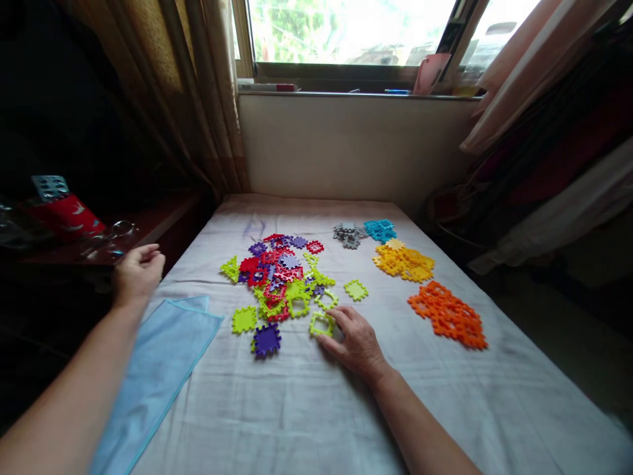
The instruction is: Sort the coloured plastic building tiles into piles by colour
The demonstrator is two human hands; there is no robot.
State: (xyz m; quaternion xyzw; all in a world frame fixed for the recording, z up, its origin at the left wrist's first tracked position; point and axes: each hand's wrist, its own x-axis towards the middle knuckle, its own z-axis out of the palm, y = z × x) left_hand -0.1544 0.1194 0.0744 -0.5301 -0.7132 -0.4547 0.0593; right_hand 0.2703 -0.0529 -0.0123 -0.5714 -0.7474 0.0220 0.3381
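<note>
My right hand [357, 344] rests low over the sheet, with thumb and fingers closed on a lime-green square frame piece [321, 324] with notched edges. Just beyond it lies a mixed heap of red [252, 265], purple [299, 242] and lime-green interlocking plastic pieces. A purple square piece [267, 340] and a lime-green square piece [244, 319] lie at its near side; another lime-green square [356, 289] sits apart to its right. At the left, my left hand [138, 272] is raised above the bed edge, fingers curled together, with nothing visible in them.
Sorted piles lie at the right: grey [350, 235], blue [380, 231], yellow [403, 262] and orange [448, 315]. A light-blue cloth [163, 349] lies under my left forearm. A dark-red side table [163, 224] holds a red container [69, 214] and glasses [121, 229].
</note>
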